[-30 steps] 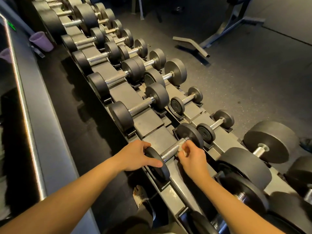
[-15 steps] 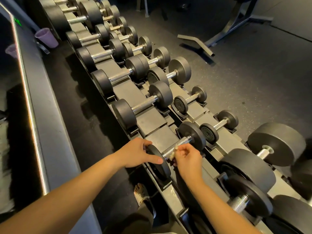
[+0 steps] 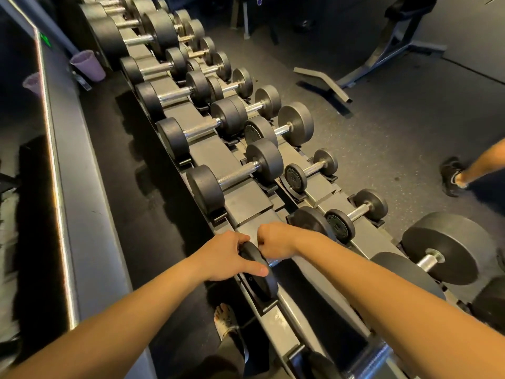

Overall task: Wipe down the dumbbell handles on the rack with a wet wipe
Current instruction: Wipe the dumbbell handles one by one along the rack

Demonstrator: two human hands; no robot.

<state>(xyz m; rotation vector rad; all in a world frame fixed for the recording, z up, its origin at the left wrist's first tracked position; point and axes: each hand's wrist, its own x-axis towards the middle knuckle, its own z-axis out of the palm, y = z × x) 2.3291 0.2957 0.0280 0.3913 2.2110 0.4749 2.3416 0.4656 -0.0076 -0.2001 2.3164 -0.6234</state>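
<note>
I judge the step in hand to be rubbing the handle (image 3: 273, 262) of the nearest dumbbell (image 3: 310, 221) on the rack (image 3: 247, 199). To do it well I would keep the dumbbell pinned so it cannot roll; wrap the wipe fully round the bar; run it from end to end with a twist, so the knurling and the underside both get wet; the ends are easy to miss. My left hand (image 3: 226, 255) grips the near head (image 3: 262, 287), fingers hooked over its rim and thumb laid along its face; my right hand (image 3: 276, 240) is curled into a fist over the handle, closed round it; the wipe is hidden inside that fist, so I cannot tell how it sits.
</note>
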